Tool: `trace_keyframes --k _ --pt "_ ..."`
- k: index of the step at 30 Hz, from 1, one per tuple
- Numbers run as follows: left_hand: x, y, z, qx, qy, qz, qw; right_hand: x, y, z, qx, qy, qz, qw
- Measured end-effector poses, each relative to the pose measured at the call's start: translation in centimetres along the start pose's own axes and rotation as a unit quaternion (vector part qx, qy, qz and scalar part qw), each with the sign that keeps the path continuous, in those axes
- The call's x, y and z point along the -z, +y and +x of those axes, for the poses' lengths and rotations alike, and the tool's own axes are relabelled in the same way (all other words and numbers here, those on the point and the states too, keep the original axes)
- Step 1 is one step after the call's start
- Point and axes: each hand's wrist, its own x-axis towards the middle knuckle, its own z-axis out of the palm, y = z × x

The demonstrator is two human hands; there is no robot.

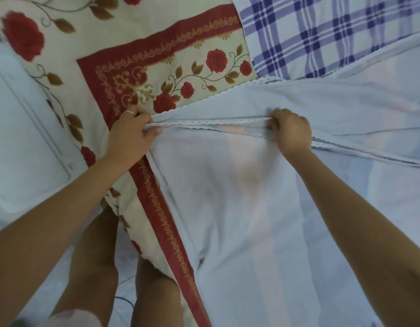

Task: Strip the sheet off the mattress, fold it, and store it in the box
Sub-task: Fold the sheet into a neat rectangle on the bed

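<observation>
**Pale blue sheet held taut by its trimmed edge between two hands**

Pale blue sheet [227,208], thin enough for a pinkish shape to show through it, is gripped along its white scalloped hem [211,122] at two places. The left hand [131,135] pinches the hem with thumb and curled fingers. A plain ring [130,113] sits on one finger of this hand. The right hand [290,132] is clenched over the same hem, knuckles up, with the fabric gathered under its fingers. Between the two grips the hem runs nearly straight and looks doubled, one trimmed edge lying on another.

Below the grips the sheet hangs towards the viewer in one broad panel. Outward from the right-hand grip the hem carries on at a slant, and more of the sheet spreads flat on that side. Just beyond the grips a second stretch of scalloped edge crosses the mattress [180,43], whose cream cover is printed with red roses and a dark red scrollwork border. This cover is bare beyond and beside the left-hand grip. Far beyond the right-hand grip lies a blue-and-white checked cloth [322,31], partly overlapped by the sheet.

Outward from the left-hand grip is a whitish panel [22,138] with a raised rectangular outline; whether it belongs to the box cannot be told. The person's bare legs [93,267] show beneath the left forearm, beside the hanging edge of the mattress cover.
</observation>
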Motion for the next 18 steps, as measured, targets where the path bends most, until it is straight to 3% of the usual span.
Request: trace_keyframes --k 3,5,10,14,16,18 --pt "0.4 0.0 0.1 0.053 -0.005 -0.075 0.996 0.8 -0.6 1.2 -0.043 0.012 0.092 0.995" --pt "0.7 -0.5 0.3 0.071 0.006 -0.100 0.992 1.5 -1.1 2.8 -0.025 0.015 0.155 0.988" --pt "0.6 -0.5 0.9 0.091 -0.008 -0.060 0.994 1.5 -1.8 6.7 0.043 -0.123 0.114 0.985" --pt "0.6 -0.4 0.6 0.076 -0.005 -0.058 0.995 1.4 -2.3 2.6 0.183 0.062 0.047 0.980" --pt "0.7 -0.5 0.3 0.071 0.009 -0.071 0.995 0.5 -1.8 -0.3 0.255 0.068 0.015 0.965" --pt "0.7 -0.6 0.2 0.072 0.022 -0.085 0.993 -0.9 -0.9 -2.2 0.255 0.034 -0.027 0.966"
